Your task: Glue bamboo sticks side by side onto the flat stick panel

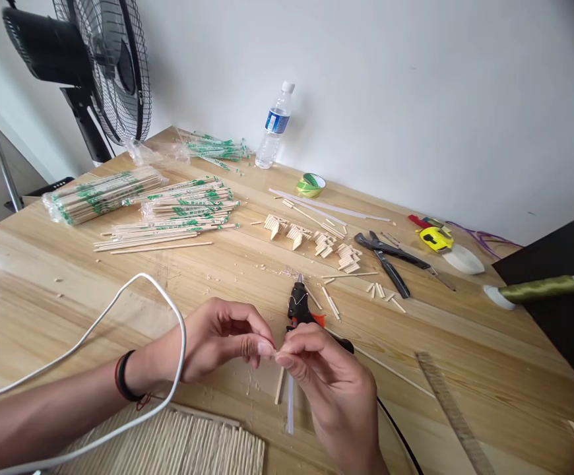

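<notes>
My left hand (232,340) and my right hand (334,382) meet at the fingertips, both pinched closed. Whatever lies between them is too small to make out. Just beyond and beneath my right hand rests a black hot glue gun (297,300) with an orange trigger, its nozzle pointing away from me. A clear glue stick (290,406) shows below my fingers, beside a short wooden stick (280,386). Under my left forearm lies a panel of wooden sticks set side by side (208,439). A white cable (181,343) loops over my left wrist.
Small stepped stick assemblies (324,244) stand mid-table, near black pliers (386,257) and a utility knife. Bundles of wrapped chopsticks (183,204) lie at left. Behind are a water bottle (274,128) and tape roll (311,185). At right are a ruler (452,409), tape measure (435,239) and thread spool (539,290).
</notes>
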A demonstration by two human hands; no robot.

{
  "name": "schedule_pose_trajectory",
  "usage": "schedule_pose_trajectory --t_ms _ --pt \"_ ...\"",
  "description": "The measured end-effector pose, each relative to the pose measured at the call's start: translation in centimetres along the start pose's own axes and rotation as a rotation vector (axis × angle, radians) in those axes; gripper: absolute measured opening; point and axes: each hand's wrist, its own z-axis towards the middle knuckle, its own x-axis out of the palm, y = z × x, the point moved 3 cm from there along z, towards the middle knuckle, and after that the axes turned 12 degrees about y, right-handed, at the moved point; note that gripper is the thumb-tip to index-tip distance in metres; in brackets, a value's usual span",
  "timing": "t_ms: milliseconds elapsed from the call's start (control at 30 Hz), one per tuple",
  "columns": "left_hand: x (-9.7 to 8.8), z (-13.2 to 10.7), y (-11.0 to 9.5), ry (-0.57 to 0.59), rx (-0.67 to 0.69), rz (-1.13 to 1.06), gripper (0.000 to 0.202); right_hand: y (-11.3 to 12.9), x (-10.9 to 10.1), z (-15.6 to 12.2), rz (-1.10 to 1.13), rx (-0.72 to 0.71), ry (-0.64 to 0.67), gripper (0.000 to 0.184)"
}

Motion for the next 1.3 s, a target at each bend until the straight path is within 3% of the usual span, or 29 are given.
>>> schedule_pose_trajectory --t_ms 433,667,867,1133,1300 --pt "0.0 0.5 -0.8 -0.025 -0.026 0.030 0.026 -0.2 0.0 -0.1 0.006 0.092 0.050 0.018" --pt "-0.6 0.3 0.6 -0.063 -0.032 0.055 0.024 -0.2 0.4 0.1 -0.058 0.070 0.064 0.017" --pt "-0.5 0.4 -0.3 -0.049 -0.012 0.069 0.031 0.1 0.5 -0.1 -0.139 0.045 0.081 0.020" --pt "0.0 0.4 -0.6 -0.018 -0.021 0.032 0.039 -0.3 0.6 0.1 0.080 0.122 0.106 0.018" --pt "-0.2 -0.1 -0.9 0.006 -0.006 0.224 0.030 -1.4 0.4 -0.2 0.208 0.173 0.122 0.013"
